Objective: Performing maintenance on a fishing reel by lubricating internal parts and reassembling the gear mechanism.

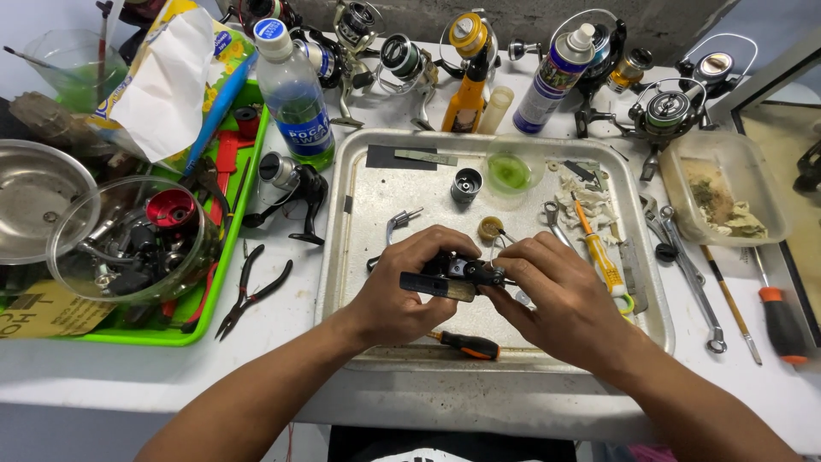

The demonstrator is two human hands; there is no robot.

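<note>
Surface: white workbench (282, 359); metal tray (359, 171) in the middle
Reel body (457, 272): small, dark; above tray centre, between both hands
Left hand (402, 291): fingers curled, gripping reel body
Right hand (556, 295): fingertips pinched on reel body

My left hand (402, 291) and right hand (556, 295): both bare, without gloves, rings, or a watch. My forearms enter from the lower edge of the view, uncovered up to that edge, with no sleeves visible. Fingernails are short. At bottom centre, a strip of my dark garment bearing a white print
</note>
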